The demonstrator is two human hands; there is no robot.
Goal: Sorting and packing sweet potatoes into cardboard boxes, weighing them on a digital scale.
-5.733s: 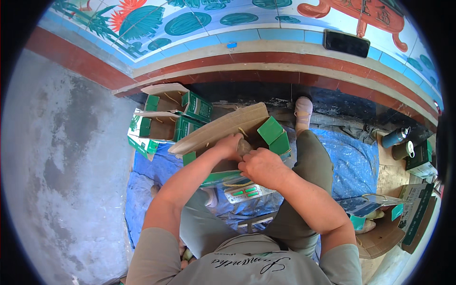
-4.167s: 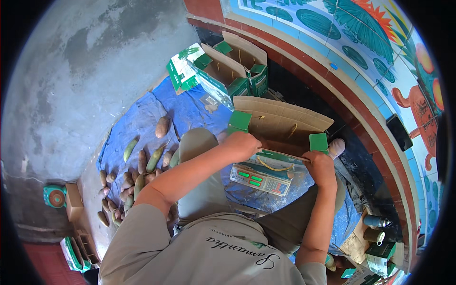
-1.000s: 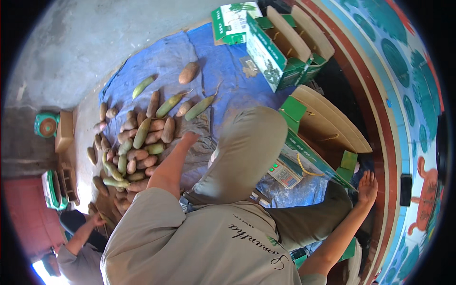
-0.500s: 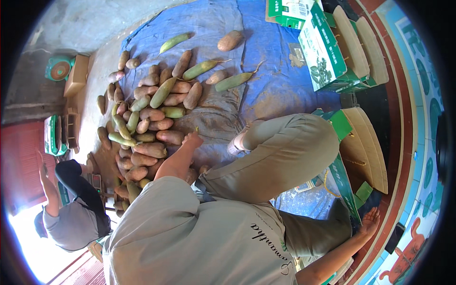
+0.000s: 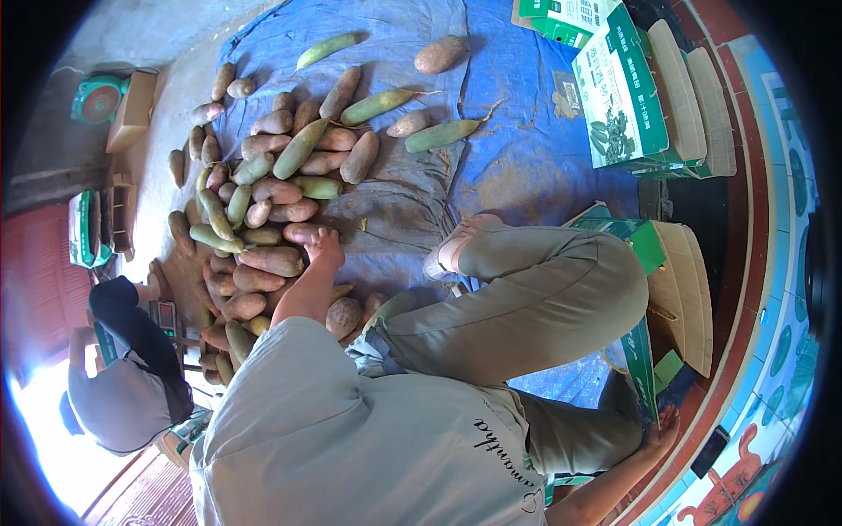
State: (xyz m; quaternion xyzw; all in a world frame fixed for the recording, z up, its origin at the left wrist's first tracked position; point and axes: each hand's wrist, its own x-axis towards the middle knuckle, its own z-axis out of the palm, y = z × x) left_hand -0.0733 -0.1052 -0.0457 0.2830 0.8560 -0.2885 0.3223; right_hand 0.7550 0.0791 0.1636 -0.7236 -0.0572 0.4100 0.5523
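Note:
My left hand (image 5: 325, 249) is at the near right edge of a large pile, its fingers curled over the end of a reddish-brown radish (image 5: 299, 232). Around it lie more soil-dusted radishes, such as a long reddish-brown one (image 5: 274, 259). Several long green radishes, one of them (image 5: 300, 147) on top of the pile, are mixed in. On the grey cloth just beyond my hand rests a small yellow-green stalk piece (image 5: 363, 224). My right hand (image 5: 667, 430) is low at the right, fingers apart and holding nothing, beside the edge of an open green carton (image 5: 643, 355).
A blue tarp (image 5: 526, 105) spreads beneath the radishes, with a few lying apart at the far side. White-and-green cartons (image 5: 621, 96) stand at the far right. At the left another person (image 5: 132, 394) sits near the doorway. A phone (image 5: 710, 451) lies at the right.
My left hand has let go of the small stalk piece, which now lies on the cloth, and has moved left onto a radish. My right hand has lowered beside the carton.

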